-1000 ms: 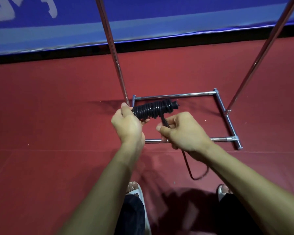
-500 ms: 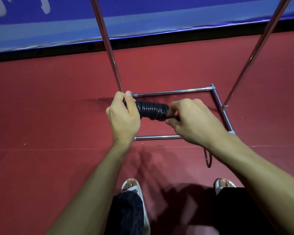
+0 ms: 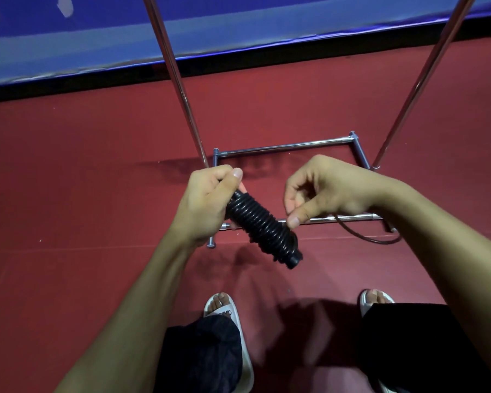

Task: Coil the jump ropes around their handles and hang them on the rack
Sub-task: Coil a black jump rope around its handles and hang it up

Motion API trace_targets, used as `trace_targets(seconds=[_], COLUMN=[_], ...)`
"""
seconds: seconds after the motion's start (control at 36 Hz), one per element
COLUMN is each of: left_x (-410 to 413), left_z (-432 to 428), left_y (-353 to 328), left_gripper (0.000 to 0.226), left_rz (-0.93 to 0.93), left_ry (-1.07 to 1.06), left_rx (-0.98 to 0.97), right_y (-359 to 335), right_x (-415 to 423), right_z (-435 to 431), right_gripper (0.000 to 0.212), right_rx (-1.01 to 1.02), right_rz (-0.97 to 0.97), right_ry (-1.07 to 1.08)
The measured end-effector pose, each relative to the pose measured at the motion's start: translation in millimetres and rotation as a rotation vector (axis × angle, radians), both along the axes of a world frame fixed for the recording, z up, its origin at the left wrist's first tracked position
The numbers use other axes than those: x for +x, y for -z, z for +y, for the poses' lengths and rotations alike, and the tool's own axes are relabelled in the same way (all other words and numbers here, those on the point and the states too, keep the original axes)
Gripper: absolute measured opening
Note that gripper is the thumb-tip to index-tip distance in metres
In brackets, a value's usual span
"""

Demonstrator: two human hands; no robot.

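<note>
A black jump rope (image 3: 262,225) is wound in tight turns around its handles, forming a thick bundle tilted down to the right. My left hand (image 3: 207,202) grips the bundle's upper end. My right hand (image 3: 323,191) is just right of the bundle, fingers curled, thumb tip near the coil. The loose rope tail (image 3: 366,236) loops out from under that hand toward the floor. How the fingers hold the tail is hidden. The chrome rack (image 3: 284,147) stands right behind my hands, its base frame on the floor.
Two chrome uprights, the left one (image 3: 173,69) and the right one (image 3: 425,66), rise from the base. A blue padded barrier (image 3: 238,26) runs along the back of the red floor (image 3: 82,180). My feet in white slides (image 3: 224,310) are below the hands.
The bundle has swung from lying level to pointing down and right. My right hand has come off its end and moved right, and the rope tail now trails out to the right.
</note>
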State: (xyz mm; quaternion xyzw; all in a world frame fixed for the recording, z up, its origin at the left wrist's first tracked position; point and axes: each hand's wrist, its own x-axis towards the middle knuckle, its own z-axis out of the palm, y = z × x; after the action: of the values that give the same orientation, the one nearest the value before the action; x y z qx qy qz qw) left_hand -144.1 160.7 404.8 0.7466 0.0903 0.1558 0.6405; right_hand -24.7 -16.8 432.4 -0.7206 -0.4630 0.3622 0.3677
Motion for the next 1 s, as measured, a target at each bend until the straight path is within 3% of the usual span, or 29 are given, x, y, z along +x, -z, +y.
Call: trace_targets(seconds=[0.22, 0.31, 0.42, 0.5, 0.58, 0.69, 0.92, 1.0], left_x=[3, 5, 15, 25, 32, 39, 42, 41], left_z=[-1, 1, -13, -24, -27, -21, -15, -16], left_y=[-3, 0, -3, -5, -5, 0, 6, 7], left_gripper=[0.036, 0.039, 0.038, 0.028, 0.019, 0.020, 0.036, 0.038], left_rz=[-0.010, -0.021, -0.038, 0.047, 0.071, 0.100, 0.024, -0.001], left_ry=[-0.009, -0.091, -0.363, -0.585, -0.773, -0.889, -0.869, -0.860], left_rx=[-0.301, -0.399, -0.759, -1.034, -1.150, -1.074, -0.727, -0.620], right_y=[19, 27, 30, 34, 41, 41, 21, 23], right_x=[2, -4, -23, -34, -48, -59, -46, -43], right_z=[-2, 2, 17, 30, 37, 43, 29, 25], right_gripper=[0.006, 0.014, 0.027, 0.032, 0.023, 0.019, 0.026, 0.026], right_rx=[0.197, 0.296, 0.474, 0.429, 0.348, 0.291, 0.197, 0.137], right_rz=[0.263, 0.364, 0.474, 0.640, 0.702, 0.843, 1.103, 1.036], right_ry=[0.017, 0.059, 0.356, 0.596, 0.647, 0.598, 0.414, 0.381])
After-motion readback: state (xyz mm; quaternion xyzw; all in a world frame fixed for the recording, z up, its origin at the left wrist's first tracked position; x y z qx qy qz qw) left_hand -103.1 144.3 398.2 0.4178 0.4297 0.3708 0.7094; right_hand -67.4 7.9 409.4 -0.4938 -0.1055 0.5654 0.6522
